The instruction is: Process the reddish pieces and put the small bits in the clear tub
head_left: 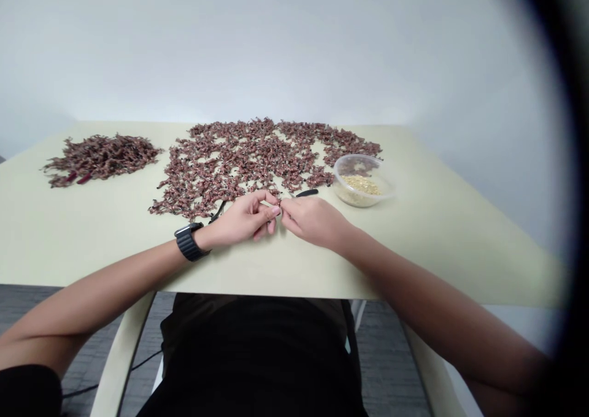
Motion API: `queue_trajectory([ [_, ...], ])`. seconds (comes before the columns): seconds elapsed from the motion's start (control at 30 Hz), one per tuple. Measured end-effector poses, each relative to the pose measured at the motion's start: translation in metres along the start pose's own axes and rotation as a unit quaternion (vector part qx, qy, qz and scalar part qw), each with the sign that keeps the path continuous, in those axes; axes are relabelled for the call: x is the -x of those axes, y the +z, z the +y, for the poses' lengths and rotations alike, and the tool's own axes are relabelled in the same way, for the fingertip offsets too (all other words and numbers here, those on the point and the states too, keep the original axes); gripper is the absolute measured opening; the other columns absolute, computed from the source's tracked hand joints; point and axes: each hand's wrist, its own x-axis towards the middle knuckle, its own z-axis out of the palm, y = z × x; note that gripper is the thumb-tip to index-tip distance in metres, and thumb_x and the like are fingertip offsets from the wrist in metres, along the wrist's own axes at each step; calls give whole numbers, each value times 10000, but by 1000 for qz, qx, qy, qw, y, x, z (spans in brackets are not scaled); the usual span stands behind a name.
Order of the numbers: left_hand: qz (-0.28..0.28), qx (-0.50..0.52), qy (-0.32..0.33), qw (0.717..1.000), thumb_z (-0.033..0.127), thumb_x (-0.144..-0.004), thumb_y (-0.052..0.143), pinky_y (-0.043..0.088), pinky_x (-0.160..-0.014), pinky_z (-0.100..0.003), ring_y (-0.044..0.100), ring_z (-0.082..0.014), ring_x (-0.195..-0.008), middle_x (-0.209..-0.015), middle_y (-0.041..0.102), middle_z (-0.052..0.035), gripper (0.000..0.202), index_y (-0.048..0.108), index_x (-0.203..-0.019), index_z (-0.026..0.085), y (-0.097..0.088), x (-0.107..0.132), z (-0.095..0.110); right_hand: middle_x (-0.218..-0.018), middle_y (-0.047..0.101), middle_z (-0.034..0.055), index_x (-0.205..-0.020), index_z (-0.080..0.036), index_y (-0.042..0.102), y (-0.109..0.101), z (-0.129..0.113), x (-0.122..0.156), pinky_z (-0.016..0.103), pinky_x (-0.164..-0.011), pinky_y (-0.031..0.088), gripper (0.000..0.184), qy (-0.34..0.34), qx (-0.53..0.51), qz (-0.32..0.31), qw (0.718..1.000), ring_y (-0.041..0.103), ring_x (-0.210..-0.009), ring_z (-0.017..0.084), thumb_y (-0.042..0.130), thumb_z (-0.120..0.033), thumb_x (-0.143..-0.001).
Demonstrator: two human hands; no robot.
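My left hand [243,219] and my right hand [315,222] meet at their fingertips over the pale table [138,233]. Between the fingertips is a tiny item, mostly hidden, possibly a reddish-brown piece. A wide single layer of small reddish-brown dried pieces [234,159] lies just beyond my hands. A denser heap of similar pieces [101,158] sits to the left. Close past my right hand is a black slender handle [307,192], and a thin black object [217,211] lies beyond my left hand.
A transparent plastic bowl [363,181] holding pale grains [361,185] stands at the right, beside the spread. A black watch [189,241] circles my left wrist. The table's near edge runs in front of my dark shirt, and a white wall stands behind.
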Motion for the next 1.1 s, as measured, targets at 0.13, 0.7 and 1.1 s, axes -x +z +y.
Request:
queue_trajectory([
  [0.13, -23, 13, -17, 1000, 459, -994, 591, 345, -425, -177, 471, -51, -428, -705, 668, -2, 308, 522, -1013, 160, -1, 0, 2, -778, 679, 58, -920, -146, 615, 1, -1, 1, 329, -633, 284, 197, -18, 62, -36, 997, 608, -687, 192, 475, -232, -1029],
  [0.7, 0, -79, 47, 996, 443, -1025, 517, 370, -475, -186, 505, -80, -484, -741, 681, -2, 256, 454, -1095, 204, 2, 6, -2, -510, 432, -47, -633, -161, 607, -4, -8, -7, 254, -477, 222, 307, 186, -387, -36, 902, 339, -469, 84, 523, -254, -913],
  [1.1, 55, -105, 78, 990, 420, -1031, 510, 359, -477, -175, 473, -70, -471, -695, 651, 17, 265, 454, -1160, 196, 3, 5, -1, -575, 430, -36, -690, -188, 511, -6, -7, -8, 269, -533, 254, 280, 159, -368, 0, 916, 368, -519, 107, 475, -277, -953],
])
